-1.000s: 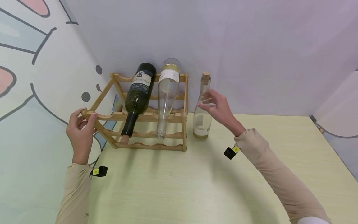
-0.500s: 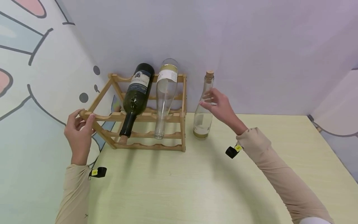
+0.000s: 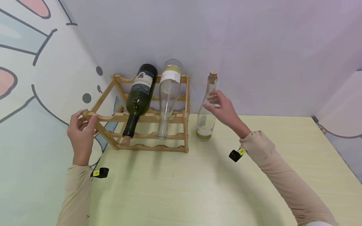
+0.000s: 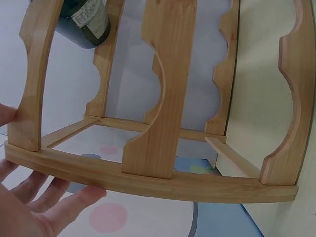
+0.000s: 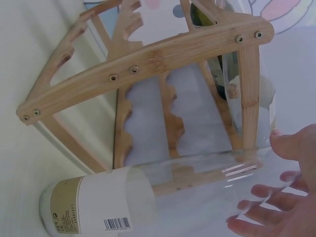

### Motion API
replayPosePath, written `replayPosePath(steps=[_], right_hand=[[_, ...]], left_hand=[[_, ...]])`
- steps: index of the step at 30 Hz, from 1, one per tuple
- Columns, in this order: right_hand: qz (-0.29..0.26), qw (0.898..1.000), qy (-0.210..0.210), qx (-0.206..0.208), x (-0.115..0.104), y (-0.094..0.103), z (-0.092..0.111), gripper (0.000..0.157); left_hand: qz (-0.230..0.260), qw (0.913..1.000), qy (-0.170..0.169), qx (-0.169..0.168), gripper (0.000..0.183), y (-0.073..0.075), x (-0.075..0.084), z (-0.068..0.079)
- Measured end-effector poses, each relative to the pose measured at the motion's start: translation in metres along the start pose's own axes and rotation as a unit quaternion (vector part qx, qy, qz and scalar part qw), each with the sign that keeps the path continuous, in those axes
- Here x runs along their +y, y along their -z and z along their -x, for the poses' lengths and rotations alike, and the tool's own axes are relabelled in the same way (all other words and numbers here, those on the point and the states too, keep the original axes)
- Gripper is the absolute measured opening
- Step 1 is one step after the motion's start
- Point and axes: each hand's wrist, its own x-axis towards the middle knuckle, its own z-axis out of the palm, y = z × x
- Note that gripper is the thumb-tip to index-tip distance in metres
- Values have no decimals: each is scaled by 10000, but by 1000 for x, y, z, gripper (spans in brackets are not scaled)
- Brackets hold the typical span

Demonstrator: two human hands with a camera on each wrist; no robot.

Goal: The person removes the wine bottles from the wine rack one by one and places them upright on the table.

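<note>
Several rows of scalloped rails make up the wooden wine rack [image 3: 150,118]. My left hand [image 3: 81,138] grips its front left corner, with the fingers [image 4: 74,202] along the side bar. To the right of the rack, a clear glass bottle [image 3: 205,122] with a cork [image 3: 213,74] stands with its base on the table. My right hand [image 3: 224,108] holds it around the tapering upper part. In the right wrist view, the thumb is on one side and the fingers show partly through the glass.
On the rack's top level lie a dark green wine bottle [image 3: 138,97] and a clear bottle [image 3: 170,86], necks toward me. The pale table [image 3: 169,188] meets a lilac wall [image 3: 254,56] at the back and a cartoon-patterned wall [image 3: 56,78] at the left.
The corked bottle's neck has swung slightly right along with my right hand, while its base stays about where it was. My left hand keeps its hold on the rack.
</note>
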Motion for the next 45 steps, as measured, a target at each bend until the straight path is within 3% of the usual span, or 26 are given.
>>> replayPosePath(steps=[7,16,22,28,37,45], right_hand=[[-62,9996,223,183,-1,6,9,46],[-148,9991,37,392,-42,14,29,42],[-41,9977,9,680,-36,13,32,39],[-349,9957,148,850,-29,9,36,32],[-895,9936,443,528,-40,-2,42,27],[-669,9966,472,106,-51,-15,47,28]], left_hand=[[519,9980,348,-54,43,0,7,1],[31,9984,114,554,41,-6,22,7],[10,9973,-245,696,40,-2,32,10],[211,9971,-239,695,37,1,47,16],[921,9922,-751,379,38,-3,67,26],[1046,9857,-1287,-308,41,-8,76,32]])
